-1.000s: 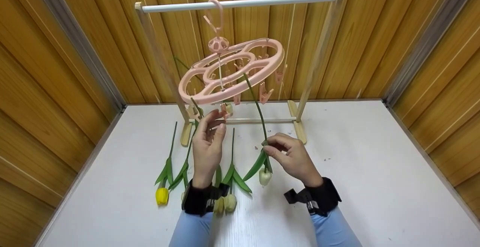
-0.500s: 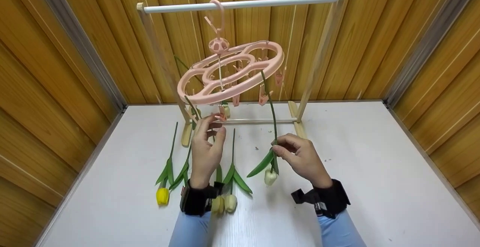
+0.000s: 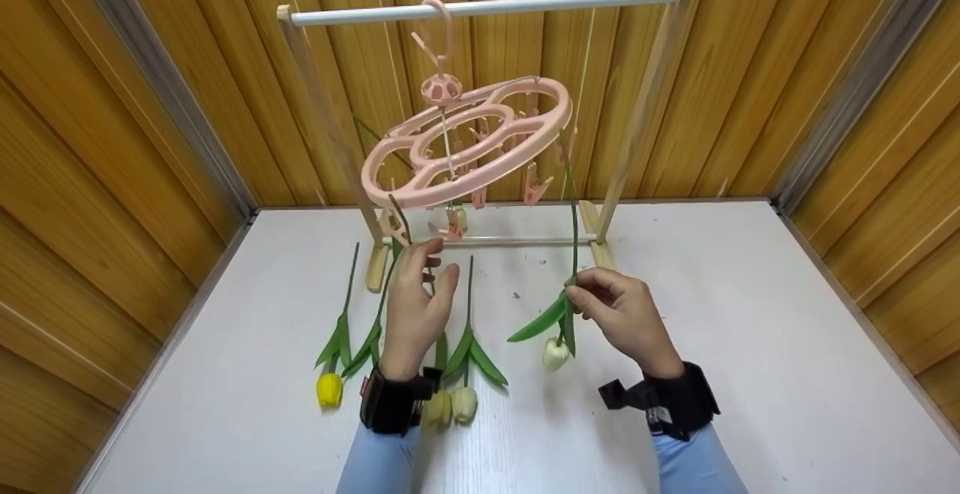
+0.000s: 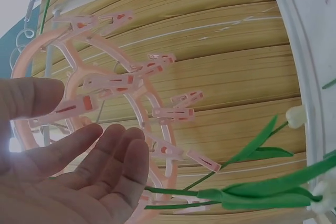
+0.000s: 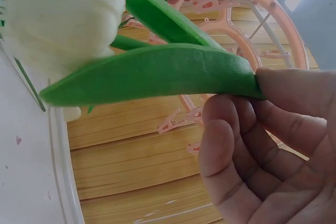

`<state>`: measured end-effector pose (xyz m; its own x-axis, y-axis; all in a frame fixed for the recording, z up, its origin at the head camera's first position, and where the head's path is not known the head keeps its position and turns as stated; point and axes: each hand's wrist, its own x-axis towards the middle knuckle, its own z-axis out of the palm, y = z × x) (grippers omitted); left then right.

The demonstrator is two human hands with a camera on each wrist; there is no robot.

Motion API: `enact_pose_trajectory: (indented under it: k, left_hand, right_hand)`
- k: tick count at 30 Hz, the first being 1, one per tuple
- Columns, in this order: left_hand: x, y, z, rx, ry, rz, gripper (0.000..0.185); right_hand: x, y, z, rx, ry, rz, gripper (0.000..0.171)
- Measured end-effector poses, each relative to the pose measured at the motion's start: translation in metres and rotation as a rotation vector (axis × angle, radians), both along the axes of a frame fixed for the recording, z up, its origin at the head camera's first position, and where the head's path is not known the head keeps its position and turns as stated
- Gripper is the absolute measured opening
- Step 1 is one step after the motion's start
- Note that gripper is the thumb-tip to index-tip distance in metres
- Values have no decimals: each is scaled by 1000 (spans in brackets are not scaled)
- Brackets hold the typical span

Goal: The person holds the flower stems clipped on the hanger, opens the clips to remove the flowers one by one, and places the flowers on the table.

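My right hand pinches an artificial white tulip at its leaves, bloom down, with the stem rising toward the hanger's right side. In the right wrist view, thumb and fingertips grip the green leaf above the bloom. A pink clip hanger hangs tilted from the rack. My left hand is raised below its near rim, just under a pink clip. The left wrist view shows that hand's fingers loosely bent, holding nothing. Tulips with green leaves hang by their stems from the hanger.
On the white table lie a yellow tulip, a white tulip and a yellowish one beside it, partly behind the left wrist strap. The rack's white bar spans the back, and its wooden foot stands at left.
My right hand has moved to the right with the white tulip, its stem swinging more upright. My left hand has dropped slightly away from the clip, and the hanger sways a little.
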<state>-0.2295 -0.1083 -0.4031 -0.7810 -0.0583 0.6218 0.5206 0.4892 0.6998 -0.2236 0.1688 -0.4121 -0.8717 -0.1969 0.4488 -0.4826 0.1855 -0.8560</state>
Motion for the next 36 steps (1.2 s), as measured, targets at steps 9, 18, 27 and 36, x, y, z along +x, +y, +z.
enact_pose_trajectory:
  k: [9,18,27,36]
  left_hand:
    - [1,-3,-10,-87,-4,59,32]
    - [0,0,-26,-167,-13,60,36]
    - [-3,0,-34,-234,-33,64,37]
    - [-5,0,-37,-280,-26,94,37]
  right_hand:
    - [-1,11,-8,6,-81,-34,5]
    - [-8,12,-24,18,-151,-38,9]
    - [-12,4,-35,39,-190,-9,13]
    - [-15,-4,-43,41,-256,20,18]
